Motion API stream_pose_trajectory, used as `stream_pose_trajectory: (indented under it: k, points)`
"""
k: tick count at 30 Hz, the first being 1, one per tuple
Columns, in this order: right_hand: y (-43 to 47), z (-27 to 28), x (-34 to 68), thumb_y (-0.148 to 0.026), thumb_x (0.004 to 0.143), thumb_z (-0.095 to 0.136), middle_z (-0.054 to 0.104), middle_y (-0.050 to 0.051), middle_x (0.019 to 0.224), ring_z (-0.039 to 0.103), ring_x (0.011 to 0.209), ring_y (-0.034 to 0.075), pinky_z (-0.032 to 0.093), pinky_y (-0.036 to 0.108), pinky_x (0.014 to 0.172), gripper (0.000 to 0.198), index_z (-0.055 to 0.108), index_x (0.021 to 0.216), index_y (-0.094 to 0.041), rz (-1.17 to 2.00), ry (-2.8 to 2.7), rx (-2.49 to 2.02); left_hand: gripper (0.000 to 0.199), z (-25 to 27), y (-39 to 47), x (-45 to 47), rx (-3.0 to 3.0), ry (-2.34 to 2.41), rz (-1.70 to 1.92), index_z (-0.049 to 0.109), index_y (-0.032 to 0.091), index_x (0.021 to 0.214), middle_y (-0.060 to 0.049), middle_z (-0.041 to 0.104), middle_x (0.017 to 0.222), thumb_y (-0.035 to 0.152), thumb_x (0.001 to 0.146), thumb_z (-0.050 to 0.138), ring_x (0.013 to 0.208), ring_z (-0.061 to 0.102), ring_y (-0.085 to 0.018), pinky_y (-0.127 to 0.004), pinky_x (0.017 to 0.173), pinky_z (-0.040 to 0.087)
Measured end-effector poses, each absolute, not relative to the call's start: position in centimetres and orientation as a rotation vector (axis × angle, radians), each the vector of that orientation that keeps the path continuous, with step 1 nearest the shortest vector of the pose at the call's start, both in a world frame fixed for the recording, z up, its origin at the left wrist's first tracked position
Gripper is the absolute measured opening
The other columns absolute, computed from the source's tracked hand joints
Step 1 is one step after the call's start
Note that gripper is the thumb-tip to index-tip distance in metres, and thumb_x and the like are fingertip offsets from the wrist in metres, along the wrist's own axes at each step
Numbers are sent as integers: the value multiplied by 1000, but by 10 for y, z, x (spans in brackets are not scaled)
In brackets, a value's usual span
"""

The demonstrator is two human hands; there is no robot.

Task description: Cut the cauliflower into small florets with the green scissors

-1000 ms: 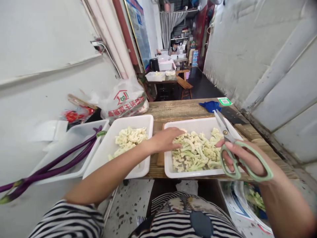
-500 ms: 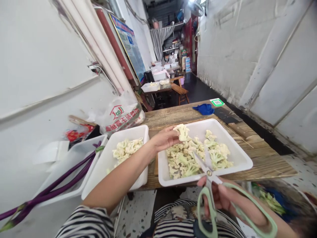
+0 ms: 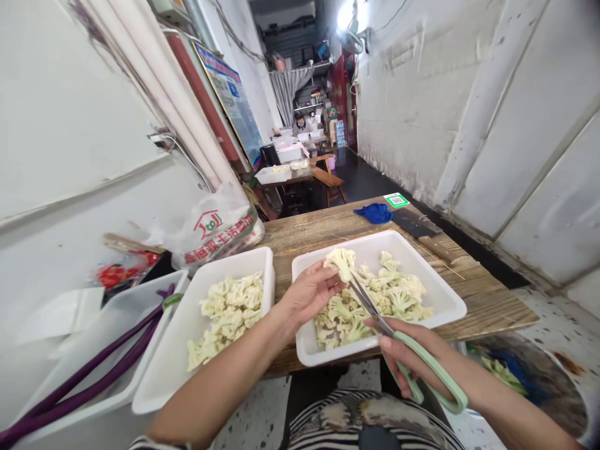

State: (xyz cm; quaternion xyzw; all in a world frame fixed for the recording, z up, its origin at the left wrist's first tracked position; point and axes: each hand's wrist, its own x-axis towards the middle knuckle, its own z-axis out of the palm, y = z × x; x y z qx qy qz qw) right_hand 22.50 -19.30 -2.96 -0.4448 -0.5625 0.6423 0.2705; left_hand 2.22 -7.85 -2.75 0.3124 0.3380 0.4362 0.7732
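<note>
Between the fingertips of my left hand (image 3: 313, 289) is a cauliflower floret (image 3: 341, 261), held up over the right-hand white tray (image 3: 445, 312). My right hand (image 3: 412, 350) is wrapped round the green handles of a pair of scissors (image 3: 375, 312). The blades point up and left, with their tips at the floret's stem. Below them, cut cauliflower pieces (image 3: 403, 297) cover much of the tray's bottom. A second white tray (image 3: 162, 369) on the left, beneath my left forearm, holds another heap of cauliflower (image 3: 232, 309).
Long purple eggplants (image 3: 103, 369) lie across a white bin at the far left. A printed plastic bag (image 3: 215, 228) stands behind the trays. On the wooden table (image 3: 300, 231) are a blue cloth (image 3: 375, 213) and a cleaver (image 3: 424, 234). A person (image 3: 301, 124) sits far back.
The scissors have swung from spread blades to nearly closed, and their tips have moved up to the floret's stem. My left hand still holds the floret. The camera view has shifted slightly.
</note>
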Motion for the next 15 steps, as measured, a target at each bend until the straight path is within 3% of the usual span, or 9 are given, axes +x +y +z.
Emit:
stream_pose_trajectory:
  k: [7, 12, 15]
  points:
    - [-186, -27, 227, -64, 90, 46, 51, -4, 62, 53, 51, 12, 45, 25, 53, 53, 56, 108, -15, 1632, -1660, -1279, 35, -28, -88, 32, 827, 705, 976, 66, 12, 101, -7, 70, 98, 14, 68, 77, 87, 65, -14, -26, 86, 49]
    - [-189, -24, 226, -69, 88, 44, 52, -3, 65, 54, 50, 13, 45, 26, 50, 60, 51, 115, -16, 1678, -1558, -1300, 38, -26, -95, 35, 942, 738, 1015, 67, 12, 106, -9, 70, 102, 18, 69, 75, 93, 64, -18, -29, 87, 49]
    - [-191, -23, 226, -70, 86, 45, 50, -4, 62, 52, 48, 13, 45, 27, 50, 61, 52, 112, -16, 1656, -1581, -1325, 50, -25, -97, 33, 1062, 794, 1023, 63, 17, 120, -7, 70, 105, 20, 72, 73, 94, 63, -17, -27, 85, 48]
